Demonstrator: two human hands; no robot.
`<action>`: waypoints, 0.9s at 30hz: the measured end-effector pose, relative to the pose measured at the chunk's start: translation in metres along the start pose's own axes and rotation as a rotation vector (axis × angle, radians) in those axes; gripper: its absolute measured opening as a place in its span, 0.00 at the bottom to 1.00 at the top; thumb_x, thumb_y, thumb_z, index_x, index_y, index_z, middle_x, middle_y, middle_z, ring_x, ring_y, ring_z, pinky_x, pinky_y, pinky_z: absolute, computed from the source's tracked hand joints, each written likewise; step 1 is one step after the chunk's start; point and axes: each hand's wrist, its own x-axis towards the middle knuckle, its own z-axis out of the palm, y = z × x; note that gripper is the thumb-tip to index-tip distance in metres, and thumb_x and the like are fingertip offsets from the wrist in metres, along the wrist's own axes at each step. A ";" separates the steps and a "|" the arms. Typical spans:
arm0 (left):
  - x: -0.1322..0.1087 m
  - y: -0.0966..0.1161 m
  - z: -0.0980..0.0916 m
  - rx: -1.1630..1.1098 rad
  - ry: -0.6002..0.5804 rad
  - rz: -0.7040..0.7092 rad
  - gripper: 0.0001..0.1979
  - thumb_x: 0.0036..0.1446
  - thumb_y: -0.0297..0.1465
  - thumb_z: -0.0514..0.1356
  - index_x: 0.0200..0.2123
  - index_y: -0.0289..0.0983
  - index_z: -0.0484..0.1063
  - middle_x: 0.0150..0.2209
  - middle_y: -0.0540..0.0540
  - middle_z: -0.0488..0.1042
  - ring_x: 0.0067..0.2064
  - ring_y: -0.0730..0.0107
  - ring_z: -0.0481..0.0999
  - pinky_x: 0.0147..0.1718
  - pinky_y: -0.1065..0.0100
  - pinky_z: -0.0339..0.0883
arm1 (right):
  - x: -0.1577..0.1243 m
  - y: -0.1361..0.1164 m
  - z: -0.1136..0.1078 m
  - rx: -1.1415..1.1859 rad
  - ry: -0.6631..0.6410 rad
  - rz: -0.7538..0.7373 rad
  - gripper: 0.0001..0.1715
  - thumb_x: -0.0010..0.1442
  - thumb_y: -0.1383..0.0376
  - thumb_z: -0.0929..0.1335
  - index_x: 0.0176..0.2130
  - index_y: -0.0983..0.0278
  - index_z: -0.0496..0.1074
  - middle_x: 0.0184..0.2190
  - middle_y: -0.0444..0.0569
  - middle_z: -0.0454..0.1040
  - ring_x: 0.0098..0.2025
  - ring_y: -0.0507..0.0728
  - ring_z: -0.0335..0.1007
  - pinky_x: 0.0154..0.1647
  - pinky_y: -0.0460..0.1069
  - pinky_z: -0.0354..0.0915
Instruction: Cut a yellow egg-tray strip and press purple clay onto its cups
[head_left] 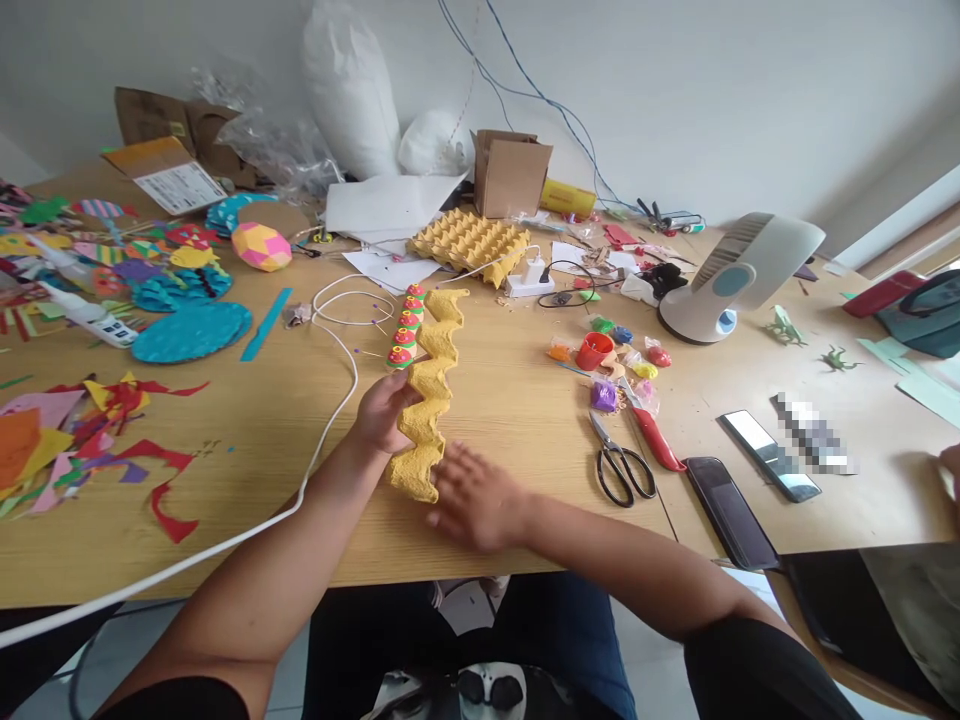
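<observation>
My left hand (384,412) grips a strip of yellow egg carton (429,405) near its middle and holds it on edge above the table. Fingers apart, my right hand (476,498) lies beside the strip's near end; whether it touches the strip I cannot tell. Just behind the strip sits a row of red and green decorated carton cups (406,328), partly covered by it. Farther back rests a larger yellow egg tray (471,240).
Black-handled scissors (625,462), a red-handled cutter (655,430) and phones (731,510) lie to the right. A white fan (739,275) stands behind them. Coloured paper scraps (97,430) cover the left side. A white cable (330,425) crosses over my left forearm.
</observation>
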 end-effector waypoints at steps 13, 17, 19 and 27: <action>0.003 0.007 -0.004 0.049 0.007 -0.065 0.26 0.53 0.57 0.60 0.47 0.47 0.75 0.36 0.42 0.77 0.38 0.53 0.76 0.34 0.55 0.70 | 0.023 0.074 -0.004 -0.024 0.038 0.680 0.41 0.71 0.52 0.55 0.73 0.73 0.49 0.74 0.58 0.46 0.76 0.63 0.39 0.75 0.60 0.40; 0.002 0.005 -0.003 0.030 0.005 -0.042 0.24 0.52 0.56 0.61 0.44 0.46 0.76 0.35 0.42 0.76 0.35 0.56 0.75 0.33 0.56 0.70 | -0.004 0.119 -0.027 -0.046 0.052 1.097 0.44 0.72 0.52 0.52 0.73 0.79 0.45 0.75 0.63 0.39 0.77 0.66 0.32 0.75 0.63 0.35; 0.001 0.003 -0.002 0.026 0.005 -0.039 0.23 0.52 0.55 0.61 0.43 0.46 0.76 0.36 0.42 0.77 0.35 0.57 0.75 0.33 0.56 0.70 | 0.003 0.117 -0.031 -0.044 0.079 1.097 0.44 0.72 0.51 0.51 0.73 0.78 0.43 0.75 0.62 0.35 0.77 0.66 0.28 0.75 0.64 0.33; 0.003 0.001 0.002 0.034 -0.008 -0.071 0.26 0.53 0.57 0.60 0.47 0.47 0.77 0.37 0.41 0.79 0.39 0.51 0.77 0.34 0.53 0.71 | 0.110 0.077 -0.005 -0.007 -0.051 0.455 0.39 0.71 0.52 0.53 0.74 0.66 0.47 0.75 0.53 0.44 0.77 0.66 0.28 0.74 0.70 0.29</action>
